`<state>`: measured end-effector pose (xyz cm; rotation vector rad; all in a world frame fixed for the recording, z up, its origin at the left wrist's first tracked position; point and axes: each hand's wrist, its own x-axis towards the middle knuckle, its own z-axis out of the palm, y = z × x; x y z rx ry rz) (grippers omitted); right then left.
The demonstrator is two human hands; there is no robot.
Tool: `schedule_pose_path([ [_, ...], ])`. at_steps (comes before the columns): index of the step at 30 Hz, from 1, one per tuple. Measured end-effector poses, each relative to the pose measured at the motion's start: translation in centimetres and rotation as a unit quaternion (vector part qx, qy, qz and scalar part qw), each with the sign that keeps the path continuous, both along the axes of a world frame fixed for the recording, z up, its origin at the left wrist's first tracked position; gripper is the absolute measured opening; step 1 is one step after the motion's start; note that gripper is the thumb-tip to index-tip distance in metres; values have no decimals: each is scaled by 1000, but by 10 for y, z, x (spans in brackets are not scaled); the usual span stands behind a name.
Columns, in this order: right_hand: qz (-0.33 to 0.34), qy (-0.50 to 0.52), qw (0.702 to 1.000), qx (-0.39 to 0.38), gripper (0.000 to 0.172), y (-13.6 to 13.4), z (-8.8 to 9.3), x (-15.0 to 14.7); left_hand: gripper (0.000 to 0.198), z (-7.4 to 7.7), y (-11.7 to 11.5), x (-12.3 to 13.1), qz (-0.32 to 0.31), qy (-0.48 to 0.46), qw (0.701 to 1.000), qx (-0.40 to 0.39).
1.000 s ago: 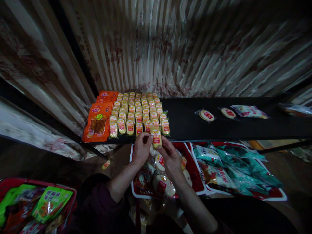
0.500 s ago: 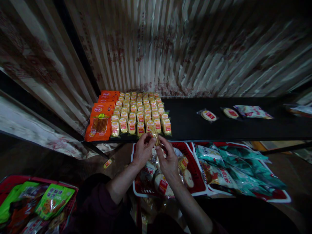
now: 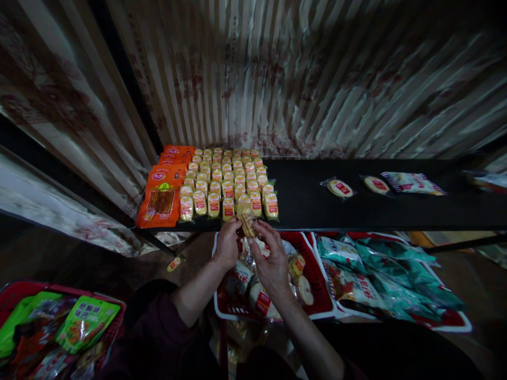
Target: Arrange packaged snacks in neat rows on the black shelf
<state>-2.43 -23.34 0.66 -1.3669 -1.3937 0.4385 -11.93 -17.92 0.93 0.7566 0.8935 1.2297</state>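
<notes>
Between my hands is a small wrapped snack cake (image 3: 247,220) in clear plastic, held just over the shelf's front edge. My left hand (image 3: 228,243) pinches it from the left. The fingers of my right hand (image 3: 272,259) close on its right side. Right behind it stand several rows of small yellow wrapped cakes (image 3: 214,205) with red-and-white labels, packed close together on the black shelf (image 3: 297,214). Below my hands, a red basket (image 3: 322,287) with a white rim holds more wrapped round cakes (image 3: 261,300) and other packets, partly hidden by my right hand and forearm.
Orange snack packets (image 3: 160,198) stand at the shelf's left end. Farther right lie two round wrapped cakes (image 3: 339,188) and a white packet (image 3: 414,182). A second basket (image 3: 461,319) holds teal bags. At lower left is a basket with green pouches (image 3: 87,323). One small packet (image 3: 174,263) lies on the floor.
The wrapped cake has turned in my fingers, so its broader side now shows. My left hand has shifted slightly left and down; my right fingers have moved lower on the wrapper.
</notes>
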Motion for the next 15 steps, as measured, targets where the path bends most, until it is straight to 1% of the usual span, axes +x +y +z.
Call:
schedule_pose_path([
  [1,2,-2,1000,-3,27,0,1,0,21,1,1,0,3,-32,999,-20],
  [2,5,-2,1000,-5,27,-1,1,0,24,3,2,1,8,-44,998,-45],
  [6,15,1,1000,-9,21,-1,4,0,34,7,6,1,-1,-44,992,-118],
  [8,13,-5,1000,-6,20,-1,4,0,35,7,6,1,-9,-50,990,-130],
  [12,-3,-21,1000,13,20,-1,5,2,30,8,4,2,-2,-59,990,-129],
  [15,-1,-30,999,23,21,-2,5,3,28,8,2,1,-8,-49,991,-124],
])
